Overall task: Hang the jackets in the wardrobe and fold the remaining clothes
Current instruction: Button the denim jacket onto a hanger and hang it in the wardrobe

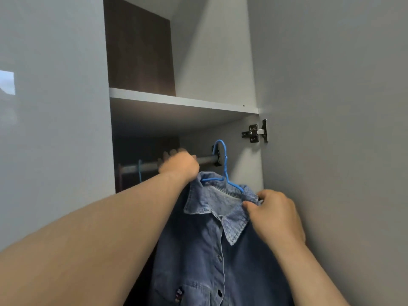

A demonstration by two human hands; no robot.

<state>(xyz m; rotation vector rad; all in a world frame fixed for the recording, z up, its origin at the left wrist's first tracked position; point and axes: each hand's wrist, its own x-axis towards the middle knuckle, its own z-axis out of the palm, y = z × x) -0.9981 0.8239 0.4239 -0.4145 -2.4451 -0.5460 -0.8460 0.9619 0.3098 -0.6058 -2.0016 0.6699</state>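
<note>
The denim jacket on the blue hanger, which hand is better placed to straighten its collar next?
Probably the right hand: it already pinches the denim jacket at the collar's right side, below the blue hanger. The left hand is blurred, up by the rail.

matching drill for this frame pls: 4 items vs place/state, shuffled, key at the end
1. blue hanger
2. left hand
3. right hand
4. door hinge

A. pinching the denim jacket collar
B. hooked on the rail at its right end
C. blurred, up at the rail
D. mounted below the shelf, at the right edge

Pairs: 1-B, 2-C, 3-A, 4-D
</note>
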